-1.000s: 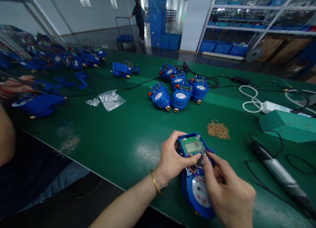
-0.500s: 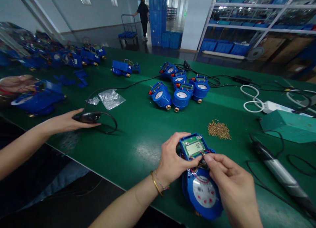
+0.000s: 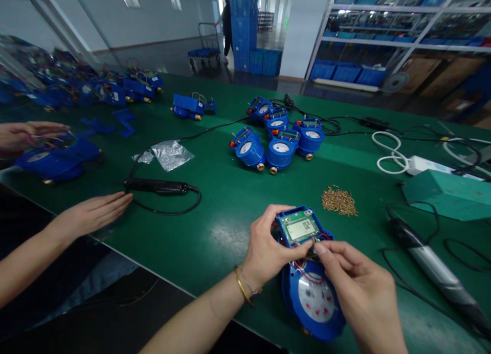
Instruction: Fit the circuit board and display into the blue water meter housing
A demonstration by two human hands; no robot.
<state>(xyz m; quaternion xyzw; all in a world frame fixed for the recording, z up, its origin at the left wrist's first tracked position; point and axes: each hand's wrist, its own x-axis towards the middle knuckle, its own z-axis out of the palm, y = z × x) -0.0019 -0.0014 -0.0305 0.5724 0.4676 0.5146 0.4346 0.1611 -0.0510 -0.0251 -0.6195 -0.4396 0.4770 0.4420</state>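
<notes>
A blue meter [image 3: 312, 303] with a round dial and an open upper housing rests at the table's near edge. Its housing holds a circuit board with a small display [image 3: 302, 230] and thin coloured wires. My left hand [image 3: 268, 241], with a gold bracelet at the wrist, grips the housing from the left, thumb across its lower edge. From the right, my right hand [image 3: 356, 282] pinches at the wires just below the board; thumb and forefinger are closed on them.
Several blue meters [image 3: 280, 152] stand mid-table. Brass screws [image 3: 339, 200] lie in a pile. A silver-black tool [image 3: 437, 267] and green box [image 3: 445, 193] are right. A co-worker's hand [image 3: 92, 213] is near a black tool [image 3: 157, 186]; another hand [image 3: 30, 134] touches a meter.
The co-worker's hand has let go of the black tool, which now lies on the table. The distant person has moved partly behind the stacked blue crates. My hands have hardly moved.
</notes>
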